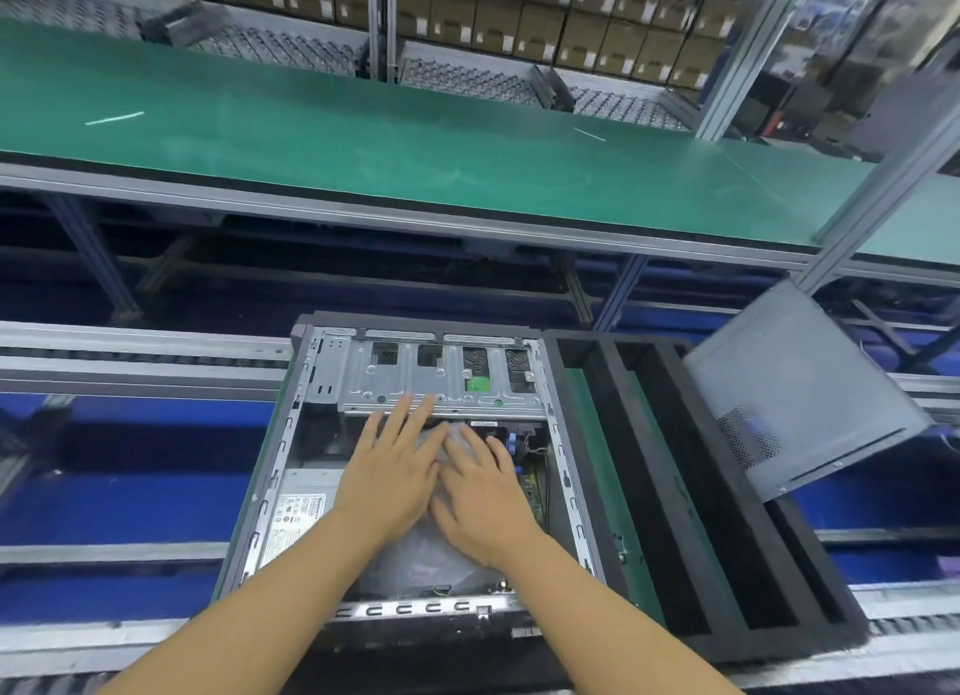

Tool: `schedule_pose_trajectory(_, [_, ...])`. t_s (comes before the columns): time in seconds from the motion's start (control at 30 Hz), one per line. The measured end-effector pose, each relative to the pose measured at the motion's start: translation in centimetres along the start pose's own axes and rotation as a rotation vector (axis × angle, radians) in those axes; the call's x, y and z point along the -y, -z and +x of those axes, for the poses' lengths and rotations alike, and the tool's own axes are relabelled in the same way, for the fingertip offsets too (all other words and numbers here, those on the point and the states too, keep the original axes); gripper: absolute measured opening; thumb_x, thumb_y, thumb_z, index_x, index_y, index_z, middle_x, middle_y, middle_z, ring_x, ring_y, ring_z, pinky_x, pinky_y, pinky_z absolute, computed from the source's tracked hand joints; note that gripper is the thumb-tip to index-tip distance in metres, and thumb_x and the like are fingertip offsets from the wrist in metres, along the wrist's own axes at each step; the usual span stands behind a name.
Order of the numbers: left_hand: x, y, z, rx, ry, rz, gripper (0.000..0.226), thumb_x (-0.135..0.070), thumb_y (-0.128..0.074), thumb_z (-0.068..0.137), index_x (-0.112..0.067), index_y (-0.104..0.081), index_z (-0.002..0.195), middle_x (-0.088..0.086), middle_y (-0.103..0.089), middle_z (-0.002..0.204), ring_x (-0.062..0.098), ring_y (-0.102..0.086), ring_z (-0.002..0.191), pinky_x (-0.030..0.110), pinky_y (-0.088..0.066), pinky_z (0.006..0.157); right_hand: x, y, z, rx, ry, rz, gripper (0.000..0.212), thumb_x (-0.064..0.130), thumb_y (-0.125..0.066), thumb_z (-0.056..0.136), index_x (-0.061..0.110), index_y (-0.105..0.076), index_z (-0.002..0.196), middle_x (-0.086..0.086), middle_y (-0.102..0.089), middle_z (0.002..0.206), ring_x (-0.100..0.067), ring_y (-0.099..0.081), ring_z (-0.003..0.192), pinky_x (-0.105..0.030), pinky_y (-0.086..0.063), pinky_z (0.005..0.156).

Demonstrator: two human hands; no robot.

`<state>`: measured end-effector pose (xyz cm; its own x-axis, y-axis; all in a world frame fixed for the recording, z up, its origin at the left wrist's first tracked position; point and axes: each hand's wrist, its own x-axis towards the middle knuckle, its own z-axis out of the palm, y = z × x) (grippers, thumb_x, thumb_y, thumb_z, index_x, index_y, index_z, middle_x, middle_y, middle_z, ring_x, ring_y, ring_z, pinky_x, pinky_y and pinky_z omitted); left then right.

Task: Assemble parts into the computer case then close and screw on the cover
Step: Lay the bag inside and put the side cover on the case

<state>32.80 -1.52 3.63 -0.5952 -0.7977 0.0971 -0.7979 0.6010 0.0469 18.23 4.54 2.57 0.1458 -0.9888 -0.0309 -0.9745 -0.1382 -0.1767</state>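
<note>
here both hands lie flat with straight fingers, clasping nothing: the left hand and the right hand press side by side on a clear plastic bag inside the open computer case. the left fingertips reach the drive cage. a labelled power supply sits left of the bag. just right of the case is a black foam tray, with the grey cover tilted at its far end.
</note>
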Motion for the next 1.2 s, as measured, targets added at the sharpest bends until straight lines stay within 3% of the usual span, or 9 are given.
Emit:
schedule_pose_trajectory(0.1, [0.2,1.1,0.6,-0.114,0.026,-0.101,0.045,-0.03,-0.043,0.101,-0.021,-0.046,0.145,0.005,-0.019,0.164,0.024,-0.013,0.152,0.044,-0.01,0.121,-0.1,0.9,-0.2,-0.186,-0.044,0.126,0.05,0.041,-0.028,0.1,0.023,-0.058,0.136,0.001,-0.041,0.156,-0.02,-0.029,0.146,-0.045,-0.018,0.12])
schedule_pose_trajectory(0.23, [0.0,0.6,0.7,-0.091,0.024,-0.171,0.047,-0.036,-0.041,0.101,-0.023,-0.044,0.147,0.002,-0.014,0.165,0.021,-0.009,0.152,0.041,-0.008,0.121,-0.8,1.6,-0.7,-0.236,-0.061,0.184,0.036,0.032,-0.043,0.102,0.017,-0.061,0.13,0.0,-0.052,0.143,-0.021,-0.044,0.131,-0.041,-0.032,0.11])
schedule_pose_trajectory(0.37, [-1.3,-1.6,0.1,0.105,-0.08,-0.097,0.057,-0.044,-0.021,0.104,-0.03,-0.009,0.158,-0.007,0.02,0.163,0.017,0.022,0.149,0.042,0.004,0.122,-1.8,1.9,-1.5,0.057,-0.004,0.127,0.048,0.027,-0.041,0.103,0.012,-0.042,0.148,-0.006,-0.033,0.158,-0.028,-0.036,0.134,-0.045,-0.031,0.113])
schedule_pose_trajectory(0.47, [-2.3,-2.4,-0.2,0.169,-0.073,-0.004,0.065,-0.052,-0.004,0.099,-0.026,0.009,0.157,-0.007,0.03,0.158,0.022,0.029,0.146,0.045,0.01,0.12,-2.4,1.8,-2.1,0.148,0.029,0.093,0.06,0.024,-0.043,0.102,0.01,-0.025,0.157,-0.01,-0.012,0.168,-0.03,-0.022,0.146,-0.048,-0.023,0.119])
schedule_pose_trajectory(0.6, [-3.1,-1.4,0.0,0.06,-0.042,-0.053,0.071,-0.043,-0.002,0.091,-0.022,-0.014,0.158,-0.007,0.007,0.162,0.021,0.003,0.152,0.047,-0.005,0.122,-2.9,1.5,-3.2,0.026,0.073,0.198,0.061,0.026,-0.044,0.102,0.015,-0.022,0.159,-0.008,-0.007,0.169,-0.029,-0.018,0.147,-0.047,-0.021,0.119])
schedule_pose_trajectory(0.77, [-4.8,-1.0,1.0,0.104,-0.052,-0.159,0.077,-0.045,0.007,0.085,-0.022,0.0,0.158,-0.01,0.017,0.163,0.009,0.022,0.148,0.039,0.004,0.123,-3.0,1.7,-3.7,-0.051,0.016,0.319,0.05,0.018,-0.046,0.098,0.009,-0.043,0.147,-0.009,-0.029,0.158,-0.03,-0.032,0.134,-0.045,-0.029,0.115])
schedule_pose_trajectory(0.87, [-6.1,-0.8,1.7,0.093,-0.043,-0.252,0.078,-0.047,0.004,0.085,-0.023,-0.005,0.158,-0.012,0.01,0.163,0.006,0.016,0.148,0.036,0.004,0.122,-3.3,1.7,-4.1,-0.123,-0.063,0.322,0.041,0.011,-0.048,0.091,0.006,-0.052,0.132,-0.01,-0.045,0.14,-0.03,-0.043,0.118,-0.041,-0.037,0.102])
schedule_pose_trajectory(1.03, [-7.4,-2.1,1.2,0.123,-0.013,-0.237,0.058,-0.024,-0.024,0.104,-0.023,-0.004,0.158,-0.01,0.011,0.163,0.004,0.019,0.146,0.034,0.003,0.121,-3.0,0.8,-4.3,-0.031,-0.132,0.011,0.051,0.012,-0.064,0.082,0.004,-0.045,0.13,-0.016,-0.045,0.131,-0.033,-0.045,0.116,-0.045,-0.032,0.106])
schedule_pose_trajectory(1.2, [-7.9,-1.7,0.3,0.044,0.044,-0.299,0.054,-0.025,-0.028,0.106,-0.02,-0.013,0.158,-0.01,-0.002,0.164,0.005,0.007,0.149,0.035,-0.003,0.122,-3.3,0.8,-4.2,-0.071,-0.102,0.023,0.053,0.011,-0.063,0.083,0.004,-0.045,0.132,-0.018,-0.044,0.134,-0.034,-0.044,0.117,-0.045,-0.032,0.107])
